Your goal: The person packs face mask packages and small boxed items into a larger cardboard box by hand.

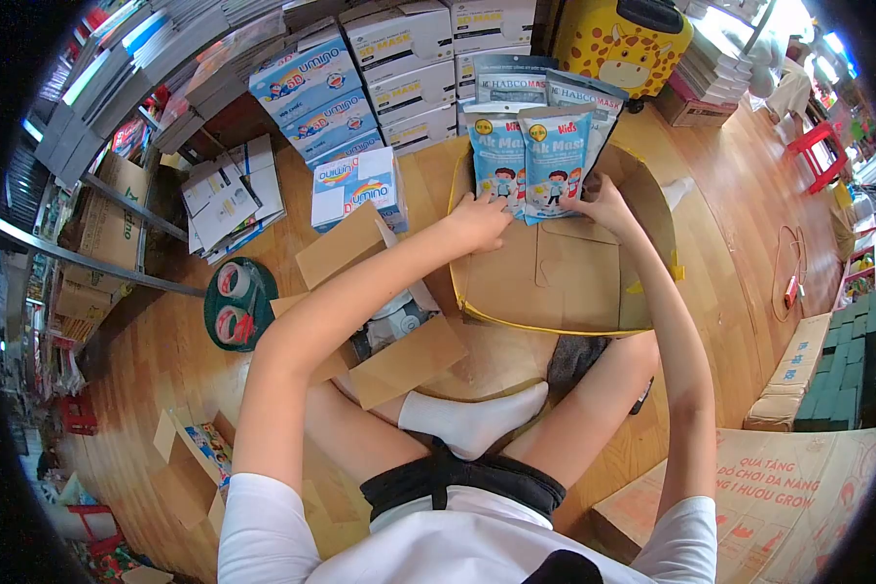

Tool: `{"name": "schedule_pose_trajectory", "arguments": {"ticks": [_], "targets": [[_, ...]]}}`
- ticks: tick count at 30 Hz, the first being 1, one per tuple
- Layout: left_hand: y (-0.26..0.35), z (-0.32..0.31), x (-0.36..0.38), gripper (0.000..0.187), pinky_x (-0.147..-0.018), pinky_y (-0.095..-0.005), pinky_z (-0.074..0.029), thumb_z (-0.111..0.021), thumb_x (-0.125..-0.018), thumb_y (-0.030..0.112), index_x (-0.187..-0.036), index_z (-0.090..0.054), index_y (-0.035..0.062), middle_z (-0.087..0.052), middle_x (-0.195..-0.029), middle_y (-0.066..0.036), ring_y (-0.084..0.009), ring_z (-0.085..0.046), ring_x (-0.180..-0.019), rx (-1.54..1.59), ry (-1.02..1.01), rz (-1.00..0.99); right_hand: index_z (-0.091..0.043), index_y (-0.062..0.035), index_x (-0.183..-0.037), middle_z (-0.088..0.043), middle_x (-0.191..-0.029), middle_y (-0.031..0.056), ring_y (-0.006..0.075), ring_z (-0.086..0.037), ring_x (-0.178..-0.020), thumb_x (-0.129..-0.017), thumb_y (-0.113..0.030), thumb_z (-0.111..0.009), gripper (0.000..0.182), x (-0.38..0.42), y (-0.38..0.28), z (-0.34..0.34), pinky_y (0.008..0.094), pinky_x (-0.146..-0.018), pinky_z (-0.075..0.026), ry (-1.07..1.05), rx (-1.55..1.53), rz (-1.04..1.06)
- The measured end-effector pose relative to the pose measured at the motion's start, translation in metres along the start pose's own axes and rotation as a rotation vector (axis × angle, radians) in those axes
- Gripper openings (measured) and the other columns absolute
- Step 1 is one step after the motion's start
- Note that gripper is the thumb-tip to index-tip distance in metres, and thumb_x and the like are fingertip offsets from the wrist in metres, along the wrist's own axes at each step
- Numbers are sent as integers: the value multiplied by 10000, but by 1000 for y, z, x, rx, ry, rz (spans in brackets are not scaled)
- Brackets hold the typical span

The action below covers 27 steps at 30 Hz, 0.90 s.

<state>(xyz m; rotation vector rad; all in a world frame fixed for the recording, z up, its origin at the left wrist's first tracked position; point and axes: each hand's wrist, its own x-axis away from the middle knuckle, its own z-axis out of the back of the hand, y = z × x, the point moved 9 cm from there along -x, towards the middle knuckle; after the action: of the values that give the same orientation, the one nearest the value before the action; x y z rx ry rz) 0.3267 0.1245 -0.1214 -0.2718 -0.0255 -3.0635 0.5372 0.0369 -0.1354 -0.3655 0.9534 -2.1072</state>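
Two light-blue kids' mask packs stand upright side by side in a shallow yellow-edged cardboard tray [492,273]. My left hand [484,220] is closed at the lower edge of the left mask pack [501,146]. At the lower right corner of the right mask pack [557,146], my right hand [608,207] pinches with the thumb in front; its other fingers are partly hidden. Right behind them stand grey-blue mask packs [511,86] with HABCOMASK lettering, partly covered by the front pair.
An open cardboard box [409,360] holding something grey sits left of the tray. Blue-and-white boxes [355,190] and stacked white mask cartons [399,44] stand behind. A giraffe-patterned suitcase [618,49] is at the back, tape rolls [234,280] at left, a large carton [759,496] at right.
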Motion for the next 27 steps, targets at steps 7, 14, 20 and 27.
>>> {"name": "schedule_pose_trajectory", "arguments": {"ticks": [7,14,20,27], "targets": [[1,0,-1,449,-956,-496,-451,-677,-821,359,-1182,-613,101,-527,-1221,-123,-328,-500,-1189,-13,-6,8,-577,60,-1100,-678,-957,175,258,-662,-847,-626,-380,-887,717,23,-17,-8,353,-745,-529,-104,204,33],[-1,-1,-2,448,-953,-498,-452,-677,-819,363,-1179,-614,105,-520,-1226,-122,-320,-504,-1191,-5,-18,16,-715,3,-943,-711,-842,155,251,-681,-749,-669,-261,-863,408,21,-12,-20,364,-696,-531,-140,182,7],[0,0,-2,449,-952,-495,-454,-665,-825,366,-1182,-612,98,-520,-1228,-117,-315,-505,-1189,-4,-30,14,-739,2,-873,-704,-724,122,190,-655,-606,-717,-210,-838,281,25,-5,-19,341,-585,-511,-107,105,-45],[-2,-2,-2,447,-951,-484,-457,-659,-827,356,-1186,-611,93,-523,-1222,-113,-315,-508,-1184,-3,-42,10,-744,-4,-874,-692,-676,112,162,-643,-551,-714,-220,-843,286,23,-1,-23,328,-567,-508,-147,103,-121]]}}
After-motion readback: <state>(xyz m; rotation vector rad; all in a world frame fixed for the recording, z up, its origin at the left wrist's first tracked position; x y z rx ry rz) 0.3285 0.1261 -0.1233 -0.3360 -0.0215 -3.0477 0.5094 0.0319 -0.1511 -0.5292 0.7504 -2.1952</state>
